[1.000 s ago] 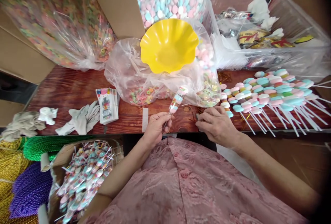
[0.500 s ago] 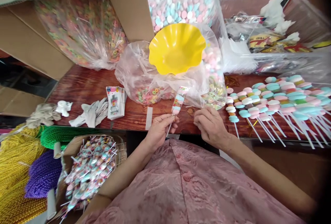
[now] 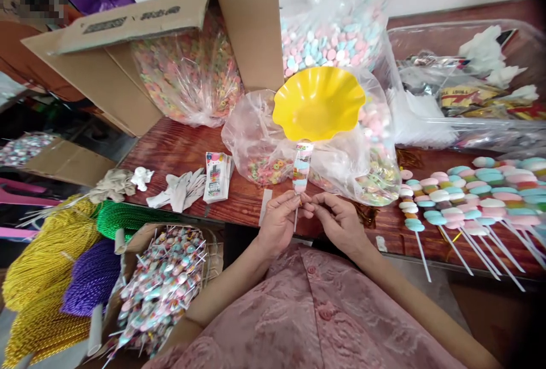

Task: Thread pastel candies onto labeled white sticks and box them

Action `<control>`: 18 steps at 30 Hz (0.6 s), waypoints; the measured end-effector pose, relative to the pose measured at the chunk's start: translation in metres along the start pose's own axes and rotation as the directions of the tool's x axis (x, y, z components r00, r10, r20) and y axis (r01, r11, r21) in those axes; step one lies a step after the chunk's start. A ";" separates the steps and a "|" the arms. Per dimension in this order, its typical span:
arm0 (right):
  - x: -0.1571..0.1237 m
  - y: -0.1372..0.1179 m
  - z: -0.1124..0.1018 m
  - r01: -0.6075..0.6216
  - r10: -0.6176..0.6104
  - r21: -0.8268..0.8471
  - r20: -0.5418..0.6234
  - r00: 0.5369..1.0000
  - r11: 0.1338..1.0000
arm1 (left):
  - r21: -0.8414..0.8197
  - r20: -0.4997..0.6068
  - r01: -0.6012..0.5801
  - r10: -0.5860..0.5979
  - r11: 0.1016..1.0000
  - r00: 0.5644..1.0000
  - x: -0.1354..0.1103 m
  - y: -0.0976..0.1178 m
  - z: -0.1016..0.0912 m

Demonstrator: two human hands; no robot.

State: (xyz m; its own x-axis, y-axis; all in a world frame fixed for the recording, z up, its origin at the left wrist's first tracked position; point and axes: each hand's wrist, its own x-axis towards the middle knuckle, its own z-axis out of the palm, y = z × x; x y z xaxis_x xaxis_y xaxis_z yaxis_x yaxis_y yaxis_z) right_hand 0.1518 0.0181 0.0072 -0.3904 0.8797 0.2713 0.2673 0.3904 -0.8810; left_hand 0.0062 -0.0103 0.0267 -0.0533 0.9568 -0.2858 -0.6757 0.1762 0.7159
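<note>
My left hand (image 3: 279, 218) is closed around the white stick of a candy skewer (image 3: 301, 173), which stands upright in a clear printed wrapper. The wrapper's lower end is gathered at my fingertips. My right hand (image 3: 336, 218) is pinched close beside it, its fingertips nearly meeting those of the left. A thin gold twist tie (image 3: 302, 203) shows faintly between the two hands, mostly hidden by the fingers. To the right lie several unwrapped candy skewers (image 3: 469, 201) in a pile, their white sticks towards me.
A yellow bowl (image 3: 318, 107) rests on open plastic bags of candy (image 3: 264, 167). Printed wrappers (image 3: 217, 178) and gloves (image 3: 181, 190) lie left. Below the table edge stands a box of wrapped skewers (image 3: 164, 278). A clear bin (image 3: 469, 121) is at back right, a cardboard box (image 3: 251, 28) at back left.
My right hand has moved left from the tabletop to the base of the wrapper. My left hand still holds the skewer, now more upright. The camera view has shifted.
</note>
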 end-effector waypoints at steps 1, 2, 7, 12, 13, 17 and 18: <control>0.001 0.001 -0.001 0.003 -0.004 0.029 0.027 1.000 1.000 | -0.012 -0.002 0.006 -0.006 1.000 1.000 0.001 0.002 -0.002; 0.001 0.003 -0.002 0.016 -0.017 0.036 0.046 0.999 0.999 | -0.020 -0.002 0.015 -0.015 1.000 1.000 0.003 0.004 -0.003; -0.003 0.008 -0.008 0.126 -0.125 -0.109 0.012 0.992 0.986 | -0.058 -0.012 0.068 -0.069 0.996 0.998 0.010 0.011 -0.011; -0.005 0.005 -0.003 0.052 -0.052 -0.015 -0.015 0.999 0.999 | -0.107 -0.010 0.109 -0.111 0.988 0.994 0.012 0.013 -0.012; -0.006 0.005 -0.001 0.006 -0.006 0.021 0.010 1.000 1.000 | -0.117 -0.008 0.117 -0.118 0.986 0.993 0.012 0.014 -0.012; -0.007 0.008 0.009 -0.134 0.125 0.193 0.056 0.991 0.972 | -0.128 -0.009 0.128 -0.130 0.984 0.991 0.009 0.015 -0.011; -0.007 0.010 0.010 -0.142 0.134 0.216 0.050 0.990 0.966 | -0.120 -0.014 0.119 -0.122 0.986 0.992 0.009 0.016 -0.011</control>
State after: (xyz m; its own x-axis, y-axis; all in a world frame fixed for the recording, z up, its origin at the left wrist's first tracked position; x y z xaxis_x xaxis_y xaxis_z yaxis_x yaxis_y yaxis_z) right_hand 0.1487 0.0130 -0.0069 -0.3943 0.9095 0.1313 0.1233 0.1940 -0.9732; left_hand -0.0132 -0.0018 0.0281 0.0190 0.9249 -0.3798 -0.7603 0.2601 0.5952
